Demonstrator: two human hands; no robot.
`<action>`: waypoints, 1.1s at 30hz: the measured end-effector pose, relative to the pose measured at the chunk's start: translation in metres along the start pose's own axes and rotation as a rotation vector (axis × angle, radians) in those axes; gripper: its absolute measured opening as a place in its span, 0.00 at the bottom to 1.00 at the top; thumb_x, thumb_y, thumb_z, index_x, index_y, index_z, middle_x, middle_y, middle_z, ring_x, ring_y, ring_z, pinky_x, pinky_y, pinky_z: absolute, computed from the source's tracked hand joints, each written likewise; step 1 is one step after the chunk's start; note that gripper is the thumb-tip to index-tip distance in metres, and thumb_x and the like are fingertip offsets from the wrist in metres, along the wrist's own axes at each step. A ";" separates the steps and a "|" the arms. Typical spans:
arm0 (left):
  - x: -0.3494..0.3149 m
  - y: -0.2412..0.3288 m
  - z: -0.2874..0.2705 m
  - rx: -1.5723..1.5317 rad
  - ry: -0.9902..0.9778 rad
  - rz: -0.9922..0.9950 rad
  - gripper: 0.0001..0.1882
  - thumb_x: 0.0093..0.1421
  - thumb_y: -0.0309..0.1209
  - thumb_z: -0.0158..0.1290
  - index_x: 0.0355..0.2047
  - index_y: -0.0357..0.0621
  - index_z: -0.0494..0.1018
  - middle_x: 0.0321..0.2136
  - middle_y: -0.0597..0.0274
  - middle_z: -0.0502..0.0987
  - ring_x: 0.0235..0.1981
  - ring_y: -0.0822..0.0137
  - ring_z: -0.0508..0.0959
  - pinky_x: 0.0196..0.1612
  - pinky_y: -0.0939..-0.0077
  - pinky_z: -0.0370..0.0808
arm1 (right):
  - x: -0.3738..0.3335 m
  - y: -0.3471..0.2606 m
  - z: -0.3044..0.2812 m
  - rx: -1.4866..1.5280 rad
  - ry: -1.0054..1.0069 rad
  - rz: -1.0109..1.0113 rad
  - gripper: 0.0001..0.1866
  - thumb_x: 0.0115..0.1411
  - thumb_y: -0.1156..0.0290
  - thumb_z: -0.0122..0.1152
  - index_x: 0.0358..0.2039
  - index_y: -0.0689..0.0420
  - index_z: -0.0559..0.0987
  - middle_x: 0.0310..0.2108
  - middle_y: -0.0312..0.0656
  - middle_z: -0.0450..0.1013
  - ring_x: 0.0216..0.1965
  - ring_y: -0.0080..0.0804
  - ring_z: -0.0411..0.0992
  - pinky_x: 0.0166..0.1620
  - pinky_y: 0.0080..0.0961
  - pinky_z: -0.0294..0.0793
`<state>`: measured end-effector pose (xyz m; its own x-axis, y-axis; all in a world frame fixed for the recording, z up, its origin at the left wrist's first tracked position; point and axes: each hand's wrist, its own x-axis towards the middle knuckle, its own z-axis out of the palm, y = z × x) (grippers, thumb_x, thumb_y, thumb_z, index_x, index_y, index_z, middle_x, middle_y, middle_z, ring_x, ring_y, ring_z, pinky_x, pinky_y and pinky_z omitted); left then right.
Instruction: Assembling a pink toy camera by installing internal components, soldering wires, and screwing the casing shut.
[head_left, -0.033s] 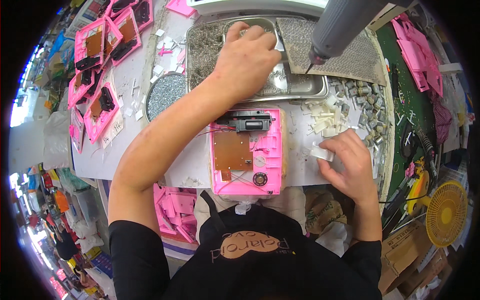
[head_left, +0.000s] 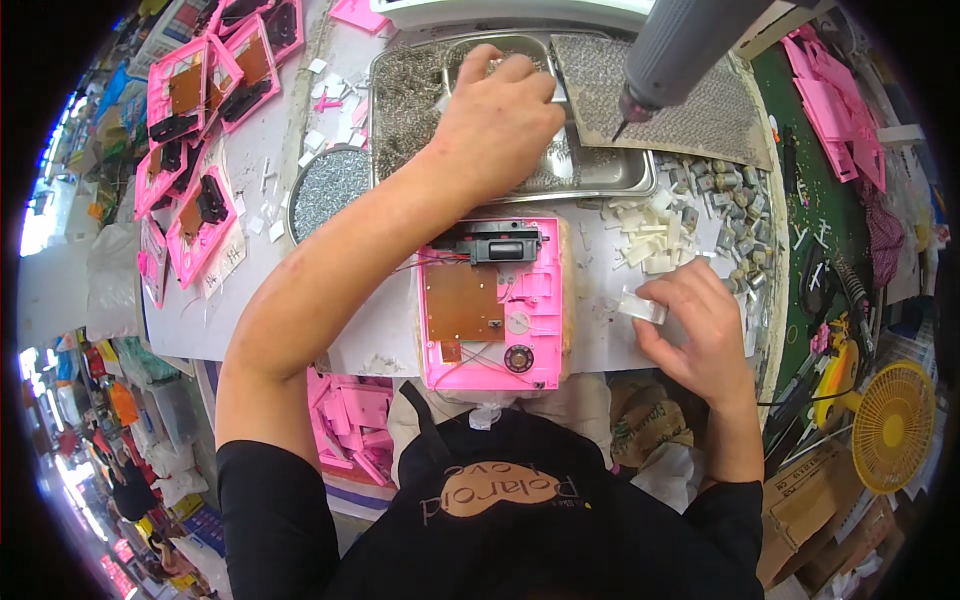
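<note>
My left hand [head_left: 500,125] reaches over the metal tray [head_left: 622,188], its fingers curled down and the tips hidden. Many small metal springs [head_left: 408,100] lie heaped in that tray. On the right, my right hand [head_left: 697,325] pinches a small white plastic part [head_left: 641,307] between thumb and fingers, just above the table. Between my arms lies an open pink plastic housing [head_left: 470,372], holding a brown circuit board [head_left: 462,302], a black mechanism [head_left: 500,248], thin wires and a small round speaker [head_left: 519,358].
A grey electric screwdriver [head_left: 672,55] hangs at the upper right over a board [head_left: 690,110]. White plastic pieces [head_left: 655,228] and small metal motors [head_left: 742,205] lie piled at right. A round dish of screws [head_left: 328,192] and several filled pink housings [head_left: 200,225] are at left.
The white part in my right hand has tilted slightly. My left hand has shifted very little over the tray.
</note>
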<state>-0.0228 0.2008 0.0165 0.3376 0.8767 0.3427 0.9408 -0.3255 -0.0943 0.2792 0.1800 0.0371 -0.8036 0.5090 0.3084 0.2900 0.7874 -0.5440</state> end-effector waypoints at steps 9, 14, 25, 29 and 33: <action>0.006 -0.006 0.010 -0.058 -0.329 0.013 0.04 0.54 0.32 0.59 0.26 0.49 0.82 0.32 0.65 0.79 0.46 0.61 0.76 0.62 0.43 0.63 | -0.004 0.002 0.000 0.005 -0.035 -0.022 0.16 0.44 0.75 0.71 0.35 0.58 0.79 0.28 0.40 0.73 0.30 0.40 0.71 0.32 0.33 0.72; 0.011 0.004 0.013 -0.061 -0.344 -0.064 0.06 0.54 0.34 0.59 0.26 0.48 0.82 0.32 0.64 0.80 0.46 0.59 0.76 0.62 0.43 0.62 | -0.001 0.000 0.004 0.023 -0.039 -0.024 0.16 0.44 0.76 0.71 0.36 0.58 0.79 0.29 0.42 0.73 0.30 0.41 0.71 0.33 0.34 0.71; -0.016 0.010 -0.023 -0.419 0.153 -0.079 0.08 0.55 0.28 0.61 0.35 0.43 0.76 0.28 0.61 0.77 0.34 0.60 0.78 0.38 0.65 0.74 | -0.008 -0.012 -0.009 0.034 0.055 0.011 0.16 0.47 0.76 0.73 0.37 0.60 0.80 0.28 0.42 0.75 0.29 0.41 0.72 0.33 0.33 0.72; -0.081 0.063 -0.101 -1.201 -0.043 -0.644 0.10 0.61 0.24 0.59 0.43 0.39 0.77 0.29 0.64 0.79 0.31 0.71 0.80 0.36 0.79 0.76 | -0.011 -0.032 0.004 0.191 0.190 -0.029 0.21 0.45 0.81 0.75 0.42 0.63 0.82 0.30 0.45 0.77 0.28 0.40 0.74 0.31 0.32 0.73; -0.143 0.117 -0.097 -1.872 -0.002 -1.000 0.12 0.67 0.22 0.55 0.51 0.37 0.73 0.36 0.57 0.82 0.34 0.70 0.83 0.38 0.78 0.81 | -0.006 -0.059 0.025 0.396 0.095 -0.070 0.25 0.42 0.82 0.76 0.45 0.64 0.82 0.28 0.43 0.77 0.24 0.37 0.74 0.27 0.28 0.73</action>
<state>0.0365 0.0031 0.0473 -0.1343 0.9348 -0.3288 -0.3791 0.2581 0.8886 0.2541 0.1217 0.0478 -0.7573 0.5032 0.4163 -0.0011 0.6365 -0.7713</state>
